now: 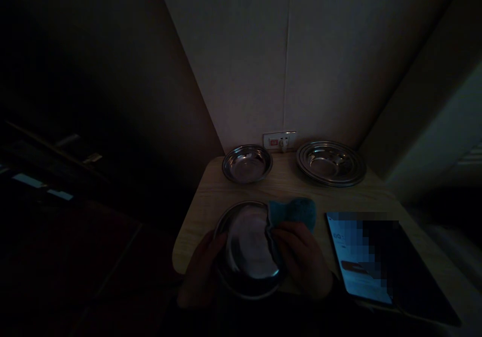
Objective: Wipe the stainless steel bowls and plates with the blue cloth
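A shiny metal plate (250, 244) is held tilted over the near part of the table, its broad face towards me. My left hand (201, 266) grips its left rim, thumb over the edge. At the right rim, my right hand (301, 254) pinches a teal cloth (291, 211) that lies against the plate's edge. Part of the cloth bunches up behind the fingers. The underside of the plate and the fingers beneath it are hidden, and the dim light blurs details.
On the wooden table (199, 201), a metal dish (247, 164) stands at the back left and a stack of metal plates (330, 163) at the back right. A lit tablet (357, 261) in a dark cover lies at right. A wall socket (279, 140) with a plug sits behind.
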Demonstrator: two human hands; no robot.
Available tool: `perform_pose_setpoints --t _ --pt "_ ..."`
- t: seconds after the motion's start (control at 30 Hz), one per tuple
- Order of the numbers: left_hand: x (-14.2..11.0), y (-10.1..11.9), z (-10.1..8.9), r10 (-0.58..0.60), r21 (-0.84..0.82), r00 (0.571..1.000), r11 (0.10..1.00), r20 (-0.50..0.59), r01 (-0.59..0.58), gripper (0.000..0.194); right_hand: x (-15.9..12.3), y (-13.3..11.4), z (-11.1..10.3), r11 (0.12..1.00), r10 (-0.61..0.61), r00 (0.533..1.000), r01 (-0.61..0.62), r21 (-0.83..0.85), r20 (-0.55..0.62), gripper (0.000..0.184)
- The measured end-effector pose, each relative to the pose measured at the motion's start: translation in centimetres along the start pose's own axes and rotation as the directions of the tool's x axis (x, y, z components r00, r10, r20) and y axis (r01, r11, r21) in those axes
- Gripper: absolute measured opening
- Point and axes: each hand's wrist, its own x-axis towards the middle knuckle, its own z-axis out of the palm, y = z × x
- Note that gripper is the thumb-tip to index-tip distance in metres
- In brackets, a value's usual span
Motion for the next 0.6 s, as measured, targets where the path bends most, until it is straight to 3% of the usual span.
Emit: perform_pose_setpoints --t 0.1,0.27,0.43,0.53,0.6 --pt "-0.6 0.7 0.6 -0.012 -0.065 0.998 0.998 -0.061 0.008 0.036 0.4 0.1 0.0 1.0 0.018 1.0 -0.018 -0.013 -0.006 0.021" --pt "-0.7 0.9 2.2 0.145 -0.149 0.96 0.971 -0.24 -0.184 0.046 1.1 -0.7 0.3 1.0 0.009 1.0 -0.009 0.001 -0.009 0.02" --pt "-0.9 0.4 2.7 0.22 -0.079 0.949 0.967 -0.225 -0.243 0.061 0.7 -1.4 0.8 1.0 -0.001 1.0 0.001 0.01 0.024 0.02" --pt "-1.1 0.2 2.2 0.168 -0.079 0.969 0.98 -0.179 -0.184 0.065 0.5 -1.2 1.1 1.0 -0.014 1.0 0.014 0.004 0.026 0.019" --pt "-1.1 0.2 1.8 0.122 -0.062 0.979 0.989 -0.161 -0.134 0.055 0.6 -1.1 1.1 1.0 -0.019 0.999 0.02 -0.017 0.043 0.018"
